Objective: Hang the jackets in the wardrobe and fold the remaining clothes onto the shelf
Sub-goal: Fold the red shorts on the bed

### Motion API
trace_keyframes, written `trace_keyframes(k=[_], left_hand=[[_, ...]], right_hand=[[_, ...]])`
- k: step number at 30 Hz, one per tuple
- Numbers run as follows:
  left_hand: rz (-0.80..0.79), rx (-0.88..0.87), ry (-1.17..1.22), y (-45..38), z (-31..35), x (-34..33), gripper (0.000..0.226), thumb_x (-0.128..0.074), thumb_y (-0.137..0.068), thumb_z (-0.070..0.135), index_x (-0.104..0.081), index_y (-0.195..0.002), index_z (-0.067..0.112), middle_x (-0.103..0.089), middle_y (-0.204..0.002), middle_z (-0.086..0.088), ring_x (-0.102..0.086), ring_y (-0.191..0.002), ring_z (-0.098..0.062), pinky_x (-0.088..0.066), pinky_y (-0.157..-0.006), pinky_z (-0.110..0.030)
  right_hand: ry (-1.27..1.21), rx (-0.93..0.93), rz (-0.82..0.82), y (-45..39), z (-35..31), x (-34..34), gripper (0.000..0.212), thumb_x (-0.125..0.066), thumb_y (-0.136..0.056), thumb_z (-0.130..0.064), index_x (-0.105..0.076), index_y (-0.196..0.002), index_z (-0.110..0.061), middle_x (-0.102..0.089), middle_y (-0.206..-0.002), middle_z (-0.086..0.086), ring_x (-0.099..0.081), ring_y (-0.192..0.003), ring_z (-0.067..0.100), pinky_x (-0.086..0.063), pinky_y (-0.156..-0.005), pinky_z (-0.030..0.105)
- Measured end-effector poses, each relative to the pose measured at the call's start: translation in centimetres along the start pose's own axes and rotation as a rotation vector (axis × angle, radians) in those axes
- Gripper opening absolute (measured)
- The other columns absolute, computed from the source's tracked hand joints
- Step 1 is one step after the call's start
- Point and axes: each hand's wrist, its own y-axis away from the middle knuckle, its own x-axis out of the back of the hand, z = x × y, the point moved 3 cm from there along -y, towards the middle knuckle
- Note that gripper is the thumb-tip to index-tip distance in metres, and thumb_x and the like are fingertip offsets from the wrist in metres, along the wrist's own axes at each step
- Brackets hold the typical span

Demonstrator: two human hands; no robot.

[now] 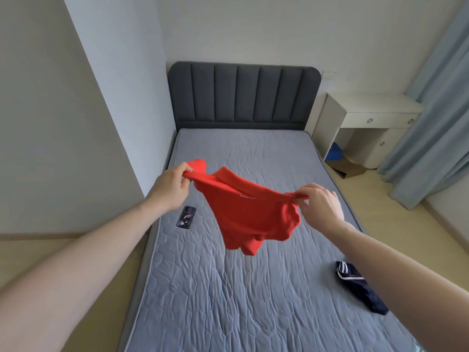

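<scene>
Grip: both of my hands hold one red garment [250, 214] up in the air over the mattress [228, 288]. My left hand [170, 189] has its fingers and thumb curled tight round a bunched edge at the garment's upper left; my right hand [320, 204] pinches the opposite edge at its upper right, fingers bent over the cloth.

Count: two hands, two bare forearms, two garments, one phone, one bed, one desk, one curtain.

Mattress: grey-blue, quilted in a wrinkled pattern; I take it as my landmark.

Headboard [243, 95]: dark grey, padded in upright panels, at the mattress's far end.

Curtain [436, 118]: pale blue, hanging well off the mattress's far right corner.

Desk [368, 115]: white, with round drawer knobs, just right of the headboard; something blue and a flat piece of cardboard sit under it.

Red garment, place: stretched between my two hands above the middle of the mattress, clear of its surface, sagging below the line of my grip into a loose hanging bundle.

Red garment, look: plain bright red-orange knit, a collar-like band along the top edge, a small pale line of lettering near the middle that I cannot read.

Dark garment [360, 285]: navy with white stripes, crumpled on the mattress near its right edge, partly behind my right forearm.

Phone [186, 217]: dark, patterned back, lying flat near the mattress's left edge, below my left hand.
</scene>
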Motion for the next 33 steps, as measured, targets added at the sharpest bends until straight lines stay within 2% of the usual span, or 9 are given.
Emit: trace_keyframes(k=[3, 8, 11, 14, 20, 26, 28, 30, 33], left_hand=[[0.010, -0.021, 0.000, 1.2, -1.5, -1.9, 0.020, -0.058, -0.093, 0.001, -0.062, -0.111, 0.009, -0.070, -0.124, -0.003, -0.066, -0.105, -0.033, -0.052, -0.089, -0.041], [-0.086, 0.001, -0.006, 6.9, -7.4, -10.9, 0.028, -0.067, -0.083, -0.007, -0.060, -0.098, 0.015, -0.070, -0.122, 0.002, -0.068, -0.103, -0.024, -0.042, -0.083, -0.021], [-0.214, 0.052, 0.010, 11.7, -12.0, -18.4, 0.033, -0.069, -0.081, -0.005, -0.058, -0.096, 0.023, -0.066, -0.123, 0.010, -0.067, -0.106, -0.017, -0.050, -0.086, -0.029], [-0.338, 0.137, -0.016, 17.8, -17.0, -26.5, 0.034, -0.072, -0.081, 0.001, -0.058, -0.094, 0.029, -0.064, -0.123, 0.017, -0.065, -0.104, -0.010, -0.047, -0.081, -0.024], [-0.639, 0.265, -0.055, 30.1, -25.1, -40.3, 0.016, -0.068, -0.087, 0.009, -0.061, -0.093, 0.022, -0.065, -0.116, 0.011, -0.065, -0.106, -0.016, -0.042, -0.087, -0.023], [-0.875, 0.386, -0.140, 38.7, -30.4, -47.4, 0.015, -0.065, -0.093, 0.018, -0.059, -0.091, 0.032, -0.050, -0.146, 0.009, -0.058, -0.128, -0.013, -0.038, -0.102, -0.021], [-0.956, 0.478, -0.171, 40.1, -31.4, -48.6, 0.016, -0.064, -0.092, 0.021, -0.057, -0.089, 0.035, -0.043, -0.151, 0.012, -0.054, -0.131, -0.009, -0.037, -0.103, -0.019], [-0.962, 0.563, -0.214, 40.5, -32.4, -49.8, 0.016, -0.065, -0.087, 0.022, -0.055, -0.084, 0.034, -0.046, -0.138, 0.017, -0.060, -0.121, -0.009, -0.042, -0.095, -0.022], [-0.702, 0.770, -0.184, 39.7, -33.8, -51.4, 0.022, -0.075, -0.081, 0.019, -0.062, -0.097, 0.026, -0.058, -0.117, 0.000, -0.066, -0.106, -0.028, -0.047, -0.089, -0.036]], right_hand=[[0.001, 0.041, -0.003, 0.1, 0.9, -1.6, 0.016, -0.064, -0.095, -0.031, -0.078, -0.104, -0.030, -0.070, -0.103, -0.005, -0.058, -0.099, 0.023, -0.042, -0.086, 0.040], [0.021, 0.070, -0.167, 3.7, 3.7, -10.4, 0.015, -0.067, -0.093, -0.036, -0.079, -0.102, -0.038, -0.068, -0.090, -0.009, -0.054, -0.091, 0.020, -0.038, -0.079, 0.033], [0.025, 0.078, -0.316, 6.9, 6.2, -18.8, 0.019, -0.064, -0.092, -0.041, -0.076, -0.106, -0.045, -0.067, -0.088, -0.013, -0.052, -0.090, 0.016, -0.040, -0.077, 0.029], [0.051, 0.053, -0.470, 11.2, 8.6, -28.4, 0.021, -0.063, -0.094, -0.043, -0.073, -0.111, -0.048, -0.066, -0.095, -0.015, -0.053, -0.096, 0.013, -0.044, -0.074, 0.027], [0.028, -0.006, -0.760, 22.2, 11.9, -45.5, 0.030, -0.059, -0.093, -0.033, -0.067, -0.118, -0.047, -0.061, -0.114, -0.017, -0.056, -0.116, 0.008, -0.045, -0.088, 0.025], [-0.085, -0.070, -1.180, 31.5, 12.6, -55.1, 0.041, -0.058, -0.078, -0.031, -0.063, -0.118, -0.040, -0.060, -0.114, -0.011, -0.061, -0.113, 0.017, -0.048, -0.091, 0.029], [-0.175, -0.258, -1.157, 32.7, 13.5, -56.9, 0.028, -0.061, -0.076, -0.041, -0.069, -0.103, -0.036, -0.065, -0.101, -0.014, -0.064, -0.106, 0.013, -0.050, -0.088, 0.027], [-0.248, -0.545, -0.966, 32.5, 15.2, -58.4, 0.019, -0.067, -0.081, -0.041, -0.073, -0.098, -0.035, -0.070, -0.099, -0.015, -0.067, -0.104, 0.011, -0.050, -0.089, 0.027], [-0.330, -0.876, -0.587, 30.1, 18.7, -60.5, 0.034, -0.071, -0.089, -0.032, -0.067, -0.119, -0.018, -0.072, -0.110, 0.001, -0.068, -0.109, 0.026, -0.051, -0.094, 0.038]])
